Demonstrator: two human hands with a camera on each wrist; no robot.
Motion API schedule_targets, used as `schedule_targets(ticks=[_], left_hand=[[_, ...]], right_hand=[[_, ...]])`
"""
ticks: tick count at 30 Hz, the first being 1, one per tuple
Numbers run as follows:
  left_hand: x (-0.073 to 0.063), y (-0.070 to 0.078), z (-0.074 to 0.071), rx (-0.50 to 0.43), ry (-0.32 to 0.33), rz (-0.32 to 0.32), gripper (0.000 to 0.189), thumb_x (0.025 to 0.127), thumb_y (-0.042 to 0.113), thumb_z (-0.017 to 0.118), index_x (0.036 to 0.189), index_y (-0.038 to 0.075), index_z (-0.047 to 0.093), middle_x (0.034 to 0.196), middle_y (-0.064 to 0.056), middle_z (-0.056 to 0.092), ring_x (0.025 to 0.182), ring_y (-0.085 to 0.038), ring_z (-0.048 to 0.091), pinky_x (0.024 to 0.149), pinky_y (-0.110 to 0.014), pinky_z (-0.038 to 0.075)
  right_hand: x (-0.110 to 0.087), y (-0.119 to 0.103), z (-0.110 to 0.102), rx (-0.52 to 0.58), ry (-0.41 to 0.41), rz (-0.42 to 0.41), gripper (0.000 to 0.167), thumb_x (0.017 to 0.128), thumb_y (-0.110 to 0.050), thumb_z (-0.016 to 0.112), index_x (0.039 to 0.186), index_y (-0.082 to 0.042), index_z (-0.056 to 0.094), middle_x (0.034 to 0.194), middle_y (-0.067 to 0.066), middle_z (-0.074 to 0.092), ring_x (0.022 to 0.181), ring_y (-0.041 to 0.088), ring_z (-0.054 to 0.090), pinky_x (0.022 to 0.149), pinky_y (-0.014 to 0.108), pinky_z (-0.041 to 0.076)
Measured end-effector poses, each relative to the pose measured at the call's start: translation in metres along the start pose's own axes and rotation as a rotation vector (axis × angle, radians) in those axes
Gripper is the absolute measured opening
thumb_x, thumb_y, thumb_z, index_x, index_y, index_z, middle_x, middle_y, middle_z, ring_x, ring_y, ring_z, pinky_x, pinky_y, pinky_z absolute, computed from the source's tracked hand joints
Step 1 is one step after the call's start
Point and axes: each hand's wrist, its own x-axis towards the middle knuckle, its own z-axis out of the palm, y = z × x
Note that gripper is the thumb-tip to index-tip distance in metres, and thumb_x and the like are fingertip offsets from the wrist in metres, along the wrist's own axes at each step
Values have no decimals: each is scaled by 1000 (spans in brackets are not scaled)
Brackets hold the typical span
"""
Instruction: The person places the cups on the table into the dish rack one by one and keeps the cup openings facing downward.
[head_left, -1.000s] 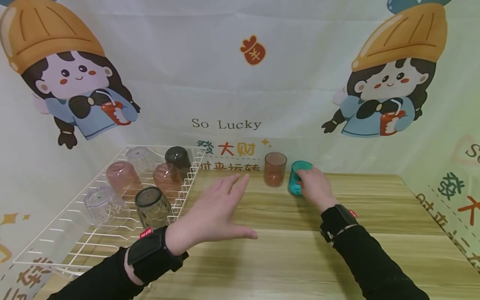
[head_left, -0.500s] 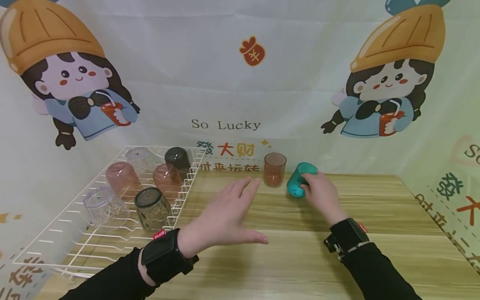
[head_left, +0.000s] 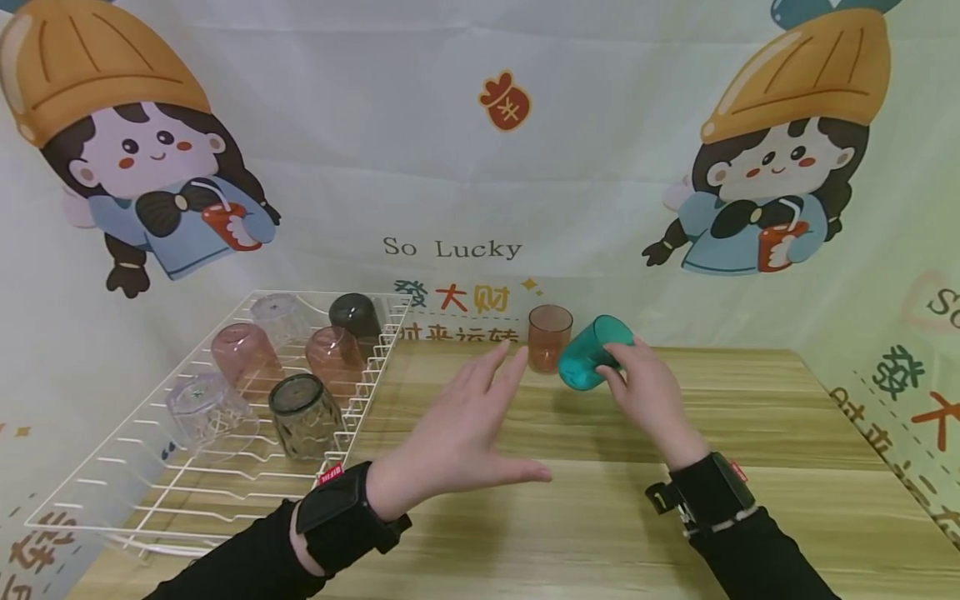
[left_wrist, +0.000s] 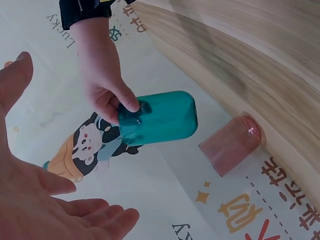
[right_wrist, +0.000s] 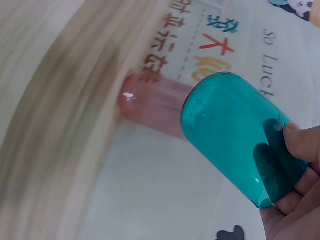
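My right hand [head_left: 654,396] pinches a teal cup [head_left: 588,360] by its rim, thumb outside and fingers inside. The cup tilts, its base toward the left, and hangs above the table, as the left wrist view shows with the teal cup [left_wrist: 167,116] held sideways. Behind it a reddish-pink cup [head_left: 549,337] stands upright at the table's back edge; in the right wrist view the teal cup partly covers the pink cup [right_wrist: 150,102]. My left hand [head_left: 457,433] hovers over the middle of the table, fingers spread and holding nothing.
On the left a white wire rack [head_left: 161,492] carries several upside-down glasses, among them a grey ribbed glass [head_left: 306,421] and a pink glass [head_left: 243,354]. A printed cloth [head_left: 585,167] hangs right behind the wooden table [head_left: 750,417].
My right hand has lifted the teal cup off the table and tipped it, base swinging left. The left hand has drifted a little to the right, still spread.
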Motion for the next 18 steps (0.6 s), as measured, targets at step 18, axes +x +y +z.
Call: schedule_targets(ticks=[18], left_hand=[[4,4,-5,-78,116,-25,122,66,67,71,153,13,6,158,-12,14,142,-30,22,110,-49,34]], right_hand=[[-8,-31,-30,206,205,-103,23,79,2,70,101,5,64,91,19,68,97,39,63,101,57,39]])
